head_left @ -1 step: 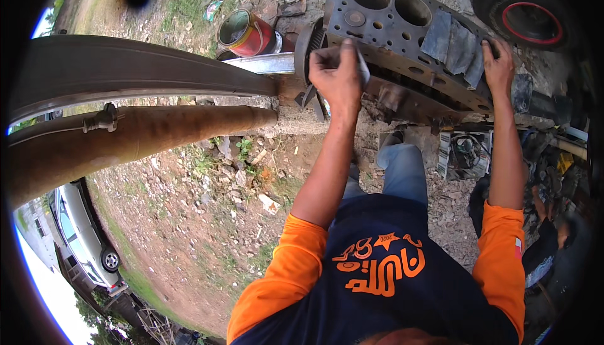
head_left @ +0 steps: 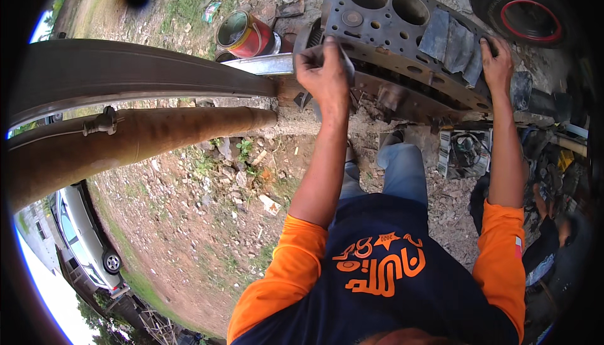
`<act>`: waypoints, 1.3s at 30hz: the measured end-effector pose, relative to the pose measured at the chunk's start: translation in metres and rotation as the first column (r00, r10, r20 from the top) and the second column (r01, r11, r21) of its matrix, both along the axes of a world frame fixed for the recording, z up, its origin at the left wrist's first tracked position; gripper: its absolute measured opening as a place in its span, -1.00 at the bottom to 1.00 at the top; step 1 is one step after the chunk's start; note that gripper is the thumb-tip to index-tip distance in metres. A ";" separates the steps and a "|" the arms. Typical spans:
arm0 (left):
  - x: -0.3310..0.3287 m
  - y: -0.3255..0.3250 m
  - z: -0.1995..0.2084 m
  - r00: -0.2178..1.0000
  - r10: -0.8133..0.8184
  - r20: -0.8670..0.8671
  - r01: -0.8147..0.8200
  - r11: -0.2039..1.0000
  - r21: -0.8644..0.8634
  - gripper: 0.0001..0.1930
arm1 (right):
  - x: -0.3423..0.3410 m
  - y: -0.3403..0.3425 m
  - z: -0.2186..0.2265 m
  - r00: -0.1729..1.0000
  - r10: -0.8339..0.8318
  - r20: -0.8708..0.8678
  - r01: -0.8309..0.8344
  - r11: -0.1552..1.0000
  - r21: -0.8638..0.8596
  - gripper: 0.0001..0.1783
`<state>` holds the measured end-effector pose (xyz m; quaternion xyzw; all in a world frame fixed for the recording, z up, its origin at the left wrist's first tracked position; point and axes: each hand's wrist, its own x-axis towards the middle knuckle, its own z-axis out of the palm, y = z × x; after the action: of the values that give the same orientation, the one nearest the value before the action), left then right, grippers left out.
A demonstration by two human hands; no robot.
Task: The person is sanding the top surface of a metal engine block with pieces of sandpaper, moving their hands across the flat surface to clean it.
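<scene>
A metal engine block point(head_left: 393, 33) with round cylinder bores lies across the top of the view. My left hand point(head_left: 322, 80) is raised at its near left corner, thumb up and fingers curled. They are closed on a thin grey sheet point(head_left: 348, 67), whose edge shows beside the thumb; its kind I cannot make out. My right hand point(head_left: 497, 65) grips the block's right end, thumb on the top edge and fingers bent over the side. Crumpled grey strips point(head_left: 450, 46) lie across the top face, just left of that hand.
A red paint can point(head_left: 245, 35) stands left of the block. A brown pole point(head_left: 189, 123) and a dark beam point(head_left: 151, 71) reach in from the left. At the upper right is a tyre point(head_left: 528, 17). Below the block sits an open box point(head_left: 464, 153). Another person point(head_left: 544, 244) is at the right edge.
My left hand has shifted slightly left with the sheet, whose visible face has turned from light to dark. My right hand and the block have stayed in place.
</scene>
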<state>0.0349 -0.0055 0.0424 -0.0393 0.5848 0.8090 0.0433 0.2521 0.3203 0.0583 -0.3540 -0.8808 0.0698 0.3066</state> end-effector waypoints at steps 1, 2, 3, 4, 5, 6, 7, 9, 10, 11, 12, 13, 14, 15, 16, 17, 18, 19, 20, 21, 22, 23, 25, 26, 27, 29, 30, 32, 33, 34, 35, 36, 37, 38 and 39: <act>-0.024 -0.005 0.013 0.997 -0.015 0.081 0.017 0.999 -0.031 -0.67 | -0.005 -0.004 -0.002 1.000 -0.001 -0.009 0.001 1.000 -0.012 -0.65; -0.027 0.001 0.010 1.000 -0.019 -0.023 0.016 0.989 -0.149 -0.66 | -0.007 -0.002 -0.001 1.000 -0.016 -0.002 0.016 1.000 -0.010 -0.65; -0.026 0.006 0.008 0.992 -0.036 -0.125 0.001 0.965 -0.264 -0.65 | -0.007 -0.002 0.000 1.000 -0.003 -0.004 0.003 1.000 -0.008 -0.65; -0.016 0.006 0.004 0.988 -0.141 -0.066 0.118 0.955 -0.272 -0.65 | -0.006 -0.002 0.001 1.000 0.009 -0.006 -0.009 1.000 -0.006 -0.65; -0.007 0.005 0.012 0.952 -0.291 -0.097 0.246 0.913 -0.327 -0.66 | -0.004 -0.002 0.002 1.000 0.011 -0.006 -0.011 1.000 -0.001 -0.65; 0.002 0.003 0.017 0.933 -0.335 -0.133 0.285 0.912 -0.296 -0.68 | -0.003 -0.001 0.003 1.000 0.009 -0.001 -0.009 1.000 0.014 -0.65; 0.007 0.002 0.019 0.911 -0.375 -0.171 0.324 0.908 -0.266 -0.69 | -0.002 0.001 0.002 1.000 0.008 0.005 -0.008 1.000 0.030 -0.65; -0.009 -0.010 0.024 0.954 -0.262 -0.146 0.226 0.948 -0.222 -0.72 | -0.002 0.000 0.001 1.000 0.004 0.009 -0.004 0.999 0.045 -0.66; -0.023 -0.014 0.019 0.977 -0.179 -0.119 0.161 0.976 -0.144 -0.73 | -0.003 -0.002 0.002 1.000 0.001 0.008 -0.002 0.999 0.048 -0.67; -0.036 -0.017 0.019 0.991 -0.111 -0.075 0.098 0.983 -0.154 -0.72 | -0.005 -0.004 0.003 1.000 0.004 0.009 -0.005 0.999 0.053 -0.67; -0.045 -0.020 0.014 0.986 -0.099 -0.136 0.069 0.976 -0.208 -0.72 | -0.006 -0.004 0.004 1.000 0.003 0.009 -0.004 0.999 0.043 -0.67; -0.050 -0.023 0.009 0.976 -0.089 -0.198 0.036 0.965 -0.259 -0.72 | -0.006 -0.004 0.005 1.000 0.003 0.010 -0.003 0.999 0.034 -0.67; -0.043 -0.022 0.018 0.967 -0.148 -0.207 0.090 0.960 -0.266 -0.71 | -0.006 -0.003 0.004 1.000 -0.002 0.014 0.001 1.000 0.024 -0.67; -0.032 -0.022 0.027 0.955 -0.204 -0.217 0.141 0.951 -0.275 -0.71 | -0.005 -0.002 0.003 1.000 0.009 0.009 -0.009 1.000 0.027 -0.67; -0.026 -0.020 0.025 0.935 -0.326 -0.138 0.271 0.910 -0.313 -0.71 | -0.003 0.001 0.001 1.000 0.019 0.004 -0.019 0.999 0.030 -0.67; -0.014 -0.015 0.031 0.908 -0.383 -0.172 0.278 0.856 -0.435 -0.70 | -0.002 0.003 -0.001 1.000 0.031 0.001 -0.031 0.999 0.032 -0.67; -0.007 -0.010 0.034 0.892 -0.388 -0.233 0.246 0.847 -0.471 -0.69 | -0.002 0.002 -0.001 1.000 0.026 0.000 -0.026 0.999 0.026 -0.67; -0.003 -0.007 0.036 0.871 -0.395 -0.292 0.211 0.837 -0.505 -0.67 | -0.002 0.002 -0.001 1.000 0.020 -0.001 -0.020 1.000 0.021 -0.67; -0.004 -0.005 0.034 0.858 -0.409 -0.311 0.138 0.767 -0.627 -0.64 | -0.002 0.002 0.000 1.000 0.011 -0.003 -0.011 1.000 0.018 -0.67; -0.011 -0.005 0.028 0.870 -0.355 -0.342 0.078 0.784 -0.615 -0.63 | -0.002 0.003 -0.001 1.000 0.011 -0.004 -0.011 1.000 0.021 -0.67; -0.022 -0.006 0.020 0.878 -0.301 -0.373 0.018 0.799 -0.602 -0.63 | -0.003 0.004 -0.001 1.000 0.011 -0.005 -0.011 1.000 0.024 -0.66; -0.029 -0.009 0.015 0.881 -0.249 -0.402 -0.039 0.809 -0.586 -0.62 | -0.002 0.004 -0.002 1.000 0.007 -0.004 -0.007 1.000 0.027 -0.66; -0.049 -0.024 0.028 0.950 -0.116 -0.288 -0.071 0.821 -0.566 -0.64 | -0.004 -0.002 0.001 1.000 -0.010 0.024 0.009 1.000 0.004 -0.65; -0.049 -0.024 0.032 0.957 -0.140 -0.252 -0.026 0.830 -0.557 -0.62 | -0.006 -0.004 0.004 0.999 -0.016 0.038 0.016 1.000 -0.001 -0.65; -0.046 -0.024 0.038 0.962 -0.164 -0.217 0.020 0.838 -0.546 -0.61 | -0.005 -0.002 0.002 1.000 -0.015 0.023 0.014 1.000 0.015 -0.64; -0.027 -0.014 0.039 0.934 -0.285 -0.216 0.112 0.807 -0.580 -0.58 | -0.003 -0.001 -0.001 1.000 -0.010 -0.003 0.010 0.999 0.045 -0.63; -0.025 -0.012 0.038 0.906 -0.340 -0.250 0.084 0.726 -0.683 -0.58 | -0.003 -0.002 -0.001 1.000 -0.010 0.001 0.010 0.999 0.039 -0.63; -0.032 -0.013 0.038 0.931 -0.302 -0.207 0.091 0.739 -0.667 -0.56 | -0.004 -0.002 0.000 1.000 -0.015 0.004 0.015 0.999 0.029 -0.63; -0.036 -0.014 0.041 0.940 -0.284 -0.187 0.094 0.746 -0.659 -0.55 | -0.005 -0.001 0.002 1.000 -0.016 0.009 0.016 1.000 0.022 -0.63; -0.039 -0.016 0.045 0.954 -0.246 -0.170 0.102 0.804 -0.586 -0.60 | -0.006 0.001 0.003 1.000 -0.018 0.013 0.017 1.000 0.016 -0.63; -0.047 -0.014 0.044 0.954 -0.229 -0.196 0.072 0.803 -0.592 -0.59 | -0.007 0.001 0.003 1.000 -0.016 0.020 0.016 1.000 0.005 -0.63; -0.043 -0.014 0.042 0.937 -0.288 -0.198 0.104 0.771 -0.628 -0.58 | -0.005 0.002 0.001 1.000 -0.014 0.022 0.014 1.000 0.026 -0.63; -0.035 -0.012 0.041 0.917 -0.345 -0.197 0.134 0.736 -0.664 -0.56 | -0.002 0.003 -0.003 1.000 -0.013 0.023 0.012 0.999 0.046 -0.64; -0.025 -0.011 0.045 0.898 -0.420 -0.129 0.218 0.682 -0.698 -0.52 | -0.003 0.000 -0.001 1.000 -0.011 0.024 0.009 0.998 0.070 -0.64; -0.027 -0.009 0.036 0.880 -0.449 -0.154 0.200 0.646 -0.737 -0.49 | -0.004 -0.002 0.001 1.000 -0.007 0.017 0.006 0.998 0.056 -0.65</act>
<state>0.0081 -0.0143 0.0786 0.1872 0.8432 0.4983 0.0749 0.2478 0.3183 0.0597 -0.3487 -0.8839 0.0411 0.3088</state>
